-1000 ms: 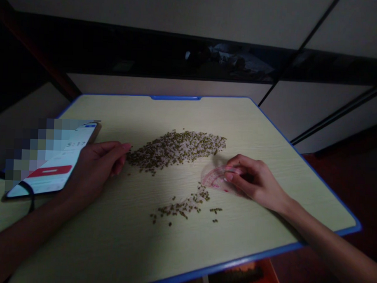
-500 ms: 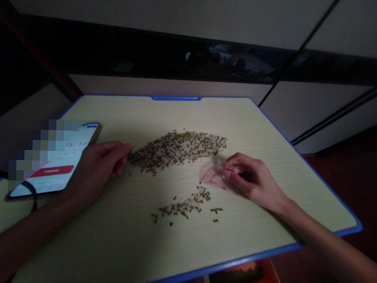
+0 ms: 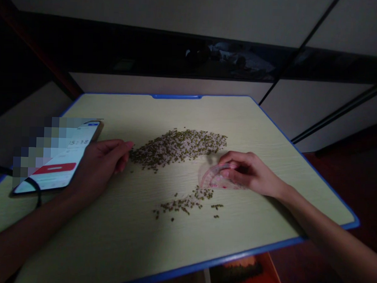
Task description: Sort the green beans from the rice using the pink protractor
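A long heap of small green beans mixed with pale grains [image 3: 182, 145] lies across the middle of the table [image 3: 123, 234]. At its left end is my left hand [image 3: 109, 155], thumb and finger pressed together; whatever they pinch is hidden or too small to name. My right hand [image 3: 252, 172] grips a clear protractor with red markings [image 3: 209, 175] between thumb and fingers. The protractor is low over the table, right of the heap's near side. Its lower left edge is close to a smaller scatter of beans and grains [image 3: 186, 203] nearer to me.
A lit phone [image 3: 59, 168] lies at the left, partly behind my left forearm, with a black cable [image 3: 37, 188] beside it. Below the table's blue front edge is an orange container [image 3: 272, 272] with dark green contents. A pale cabinet [image 3: 165, 83] stands behind the table.
My right hand and the protractor have shifted slightly left, and the protractor's straight edge has levelled out beside the small scatter. My left hand stays at the heap's left end.
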Available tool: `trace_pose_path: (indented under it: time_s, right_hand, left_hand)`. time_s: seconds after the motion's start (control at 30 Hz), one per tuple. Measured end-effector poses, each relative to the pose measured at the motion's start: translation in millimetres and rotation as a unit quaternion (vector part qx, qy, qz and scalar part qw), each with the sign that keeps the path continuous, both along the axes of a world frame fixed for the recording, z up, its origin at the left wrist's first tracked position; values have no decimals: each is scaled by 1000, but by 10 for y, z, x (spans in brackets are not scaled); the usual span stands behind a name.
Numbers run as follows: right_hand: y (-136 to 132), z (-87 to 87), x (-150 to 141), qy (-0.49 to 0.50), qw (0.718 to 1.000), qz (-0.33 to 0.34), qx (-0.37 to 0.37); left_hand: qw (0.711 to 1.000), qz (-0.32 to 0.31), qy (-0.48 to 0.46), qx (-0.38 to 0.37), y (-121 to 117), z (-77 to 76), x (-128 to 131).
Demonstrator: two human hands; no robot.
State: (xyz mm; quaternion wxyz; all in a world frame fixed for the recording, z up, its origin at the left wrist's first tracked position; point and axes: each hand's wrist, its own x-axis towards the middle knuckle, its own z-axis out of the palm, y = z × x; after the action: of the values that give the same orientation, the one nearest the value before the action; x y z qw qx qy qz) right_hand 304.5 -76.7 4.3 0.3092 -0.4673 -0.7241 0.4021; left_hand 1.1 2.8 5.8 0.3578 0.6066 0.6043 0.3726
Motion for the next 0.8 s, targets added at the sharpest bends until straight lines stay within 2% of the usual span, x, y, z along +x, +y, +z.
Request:
trace_pose_path:
  time_s: [0.23, 0.5, 0.8]
  right_hand:
    - [-100, -5, 88, -15, 1000, -11, -5]
    - [-214, -39, 170, -14, 998, -58, -6]
    - [-291, 7, 209, -32, 998, -60, -5]
  left_hand:
    - [1000, -9, 5, 14, 5, -16, -7]
    - [1000, -7, 1, 17, 2, -26, -4]
    - [1000, -7, 5, 14, 5, -30, -19]
